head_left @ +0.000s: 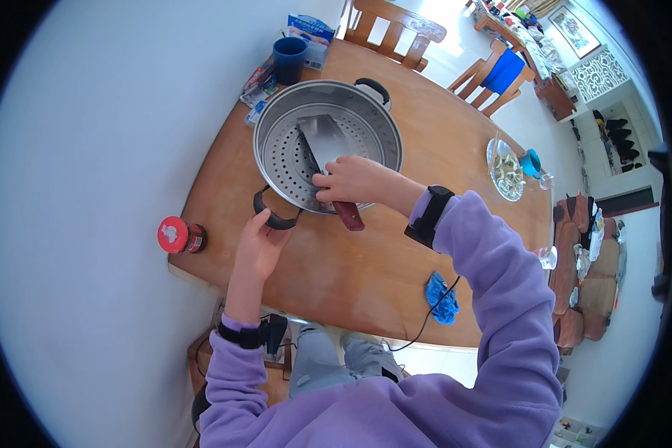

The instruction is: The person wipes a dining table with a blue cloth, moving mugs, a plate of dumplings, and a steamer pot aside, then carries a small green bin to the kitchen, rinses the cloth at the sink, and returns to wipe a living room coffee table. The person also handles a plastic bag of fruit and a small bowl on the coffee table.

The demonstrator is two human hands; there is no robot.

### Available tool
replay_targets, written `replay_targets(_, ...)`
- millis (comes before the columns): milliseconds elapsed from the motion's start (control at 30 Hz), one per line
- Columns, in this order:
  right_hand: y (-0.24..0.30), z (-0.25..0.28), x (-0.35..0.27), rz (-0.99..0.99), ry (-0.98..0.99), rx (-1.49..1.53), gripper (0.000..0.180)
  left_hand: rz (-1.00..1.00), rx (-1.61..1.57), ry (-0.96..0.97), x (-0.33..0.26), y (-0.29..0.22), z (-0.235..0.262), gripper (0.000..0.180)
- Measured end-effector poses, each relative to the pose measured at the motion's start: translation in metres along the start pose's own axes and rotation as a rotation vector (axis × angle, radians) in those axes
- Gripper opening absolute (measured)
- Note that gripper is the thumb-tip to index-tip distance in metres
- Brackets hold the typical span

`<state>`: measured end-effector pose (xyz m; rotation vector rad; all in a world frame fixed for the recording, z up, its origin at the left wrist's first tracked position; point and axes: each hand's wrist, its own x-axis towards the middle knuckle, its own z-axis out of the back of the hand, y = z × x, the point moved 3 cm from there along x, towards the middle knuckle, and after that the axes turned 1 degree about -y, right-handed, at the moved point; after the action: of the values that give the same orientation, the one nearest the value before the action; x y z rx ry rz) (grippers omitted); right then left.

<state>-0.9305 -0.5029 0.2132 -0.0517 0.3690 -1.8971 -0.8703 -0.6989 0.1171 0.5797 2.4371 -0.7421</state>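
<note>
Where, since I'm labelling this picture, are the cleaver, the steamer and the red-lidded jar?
Cleaver (pixel 327 140): head view, on the blade.
Steamer (pixel 281 155): head view, on the perforated base.
Red-lidded jar (pixel 173 235): head view, on the lid.

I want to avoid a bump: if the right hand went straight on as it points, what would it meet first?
Probably the left inner wall of the steamer pot, though the right hand may be high enough to pass over; depth is unclear.

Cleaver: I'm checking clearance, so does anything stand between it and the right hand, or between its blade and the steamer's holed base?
Nothing visible: the right hand holds the cleaver, its blade inside the steamer, over the holed base. Whether they touch is unclear.
</note>
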Motion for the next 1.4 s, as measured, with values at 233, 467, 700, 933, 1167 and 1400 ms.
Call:
replay_targets(233,-0.01,-0.021,0.016,-0.045,0.023,-0.06,0.015,0.051,-0.133,0.011,-0.067,0.012,0.039,0.043)
replay_targets(467,-0.01,0.016,-0.036,-0.485,-0.264,0.171,0.049,0.042,-0.072,-0.005,-0.101,0.033,0.092,0.037)
replay_targets(700,0.14,-0.001,-0.23,-1.247,-0.015,0.245,0.046,0.177,0.069,-0.181,-0.14,0.099,0.179,0.028)
replay_targets(933,0.295,-0.105,-0.324,-0.961,-0.032,0.426,0.053,0.328,-0.035,-0.311,-0.143,0.234,0.255,0.025)
replay_targets(1167,0.203,-0.184,-0.418,-1.297,-0.438,0.484,0.038,0.436,0.031,-0.512,-0.089,0.357,0.365,0.022)
replay_targets(1400,0.068,-0.251,-0.457,-1.873,-0.332,0.298,0.033,0.459,0.172,-0.717,-0.013,0.461,0.465,0.027)
